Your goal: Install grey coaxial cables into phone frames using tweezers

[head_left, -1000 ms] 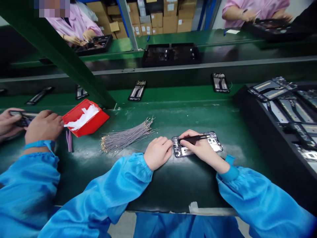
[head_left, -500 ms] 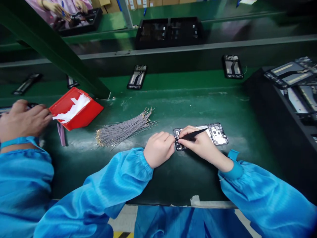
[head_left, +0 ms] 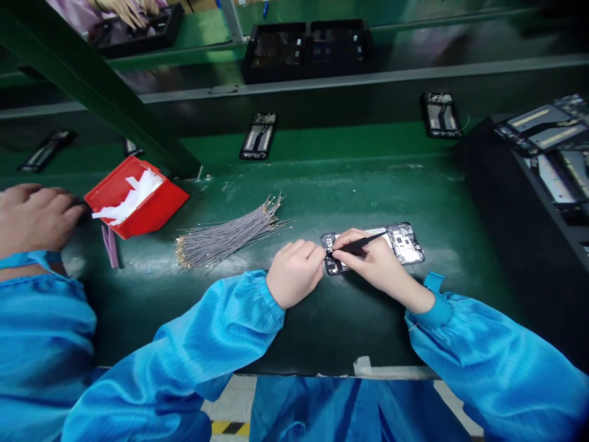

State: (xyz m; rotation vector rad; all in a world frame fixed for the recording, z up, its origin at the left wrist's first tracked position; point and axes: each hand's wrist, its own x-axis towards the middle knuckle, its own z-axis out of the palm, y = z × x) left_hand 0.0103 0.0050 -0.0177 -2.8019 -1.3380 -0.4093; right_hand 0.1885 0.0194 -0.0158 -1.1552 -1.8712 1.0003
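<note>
An opened phone (head_left: pixel 407 244) lies crosswise on the green bench, its circuit board showing at the right end. My right hand (head_left: pixel 368 255) pinches black tweezers (head_left: pixel 359 245), their tips pointing down at the phone's left end. Close by that end, my left hand (head_left: pixel 296 273) is curled with its fingertips at the phone's edge; whatever it grips is hidden. Left of it lies a bundle of thin grey cables (head_left: pixel 225 236) with gold-coloured ends.
A red bin (head_left: pixel 161 209) holds white paper strips, with pink tweezers (head_left: pixel 110 247) beside it. At far left is a co-worker's hand (head_left: pixel 37 218). Opened phones (head_left: pixel 258 136) lie along the back strip. A black box (head_left: pixel 501 245) of phone parts stands right.
The view has tilted slightly. My hands keep almost the same pose at the phone. The co-worker's hand has shifted left, and phones on the back strip have moved a little right.
</note>
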